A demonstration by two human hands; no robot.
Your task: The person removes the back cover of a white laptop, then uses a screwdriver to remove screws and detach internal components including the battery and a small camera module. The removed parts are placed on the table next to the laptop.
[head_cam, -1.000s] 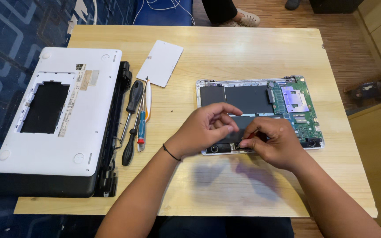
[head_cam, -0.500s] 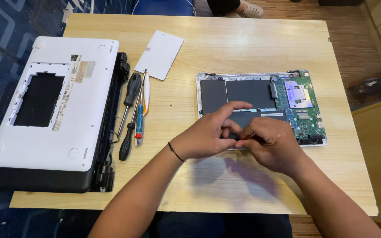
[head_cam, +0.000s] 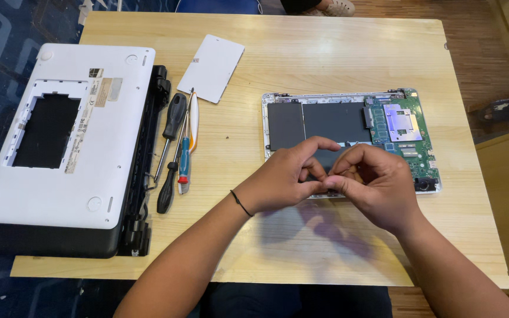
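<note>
While the opened laptop base (head_cam: 349,126) lies crosswise just beyond us, our left hand (head_cam: 284,182) and right hand (head_cam: 378,188) pinch together at its near edge, what they grip hidden.

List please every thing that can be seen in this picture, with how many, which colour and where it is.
opened laptop base: 1, dark panels with green circuit board at its right end, right half of the table.
white bottom cover: 1, white with a dark rectangular opening, left side, lying on a black part.
small white panel: 1, white, top centre of the table.
screwdrivers: about 3, black, blue and orange-white handles, between the cover and the base.
wooden table: 1, light wood.
left hand: 1, black wristband, fingertips at the base's front edge.
right hand: 1, pinching against the left fingers.
</note>
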